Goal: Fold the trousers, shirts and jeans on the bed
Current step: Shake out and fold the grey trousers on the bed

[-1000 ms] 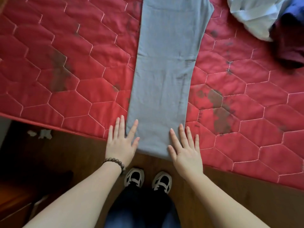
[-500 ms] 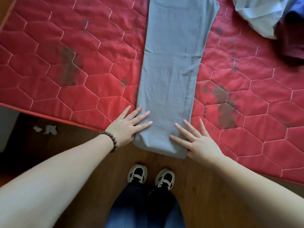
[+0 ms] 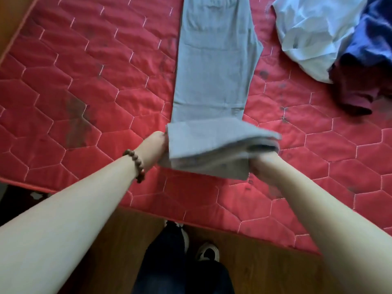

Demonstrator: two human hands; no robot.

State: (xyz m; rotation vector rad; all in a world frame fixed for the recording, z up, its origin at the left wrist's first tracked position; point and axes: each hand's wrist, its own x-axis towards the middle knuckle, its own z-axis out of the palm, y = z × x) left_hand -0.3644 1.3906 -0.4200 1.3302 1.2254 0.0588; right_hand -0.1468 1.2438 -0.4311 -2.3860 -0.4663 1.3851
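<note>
Trousers (image 3: 212, 66) — grey, hem end doubled back

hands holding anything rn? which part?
Both hold the grey trousers by the lifted leg-hem end: left hand at its left edge, right hand at its right, fingers hidden by the cloth.

Bare mattress (image 3: 89, 85) left of the grey trousers (image 3: 214, 66): open room for a hand. Right side tighter: pale shirt (image 3: 314, 32), navy garment (image 3: 373, 39) and maroon garment (image 3: 356, 92) heaped at far right.
</note>
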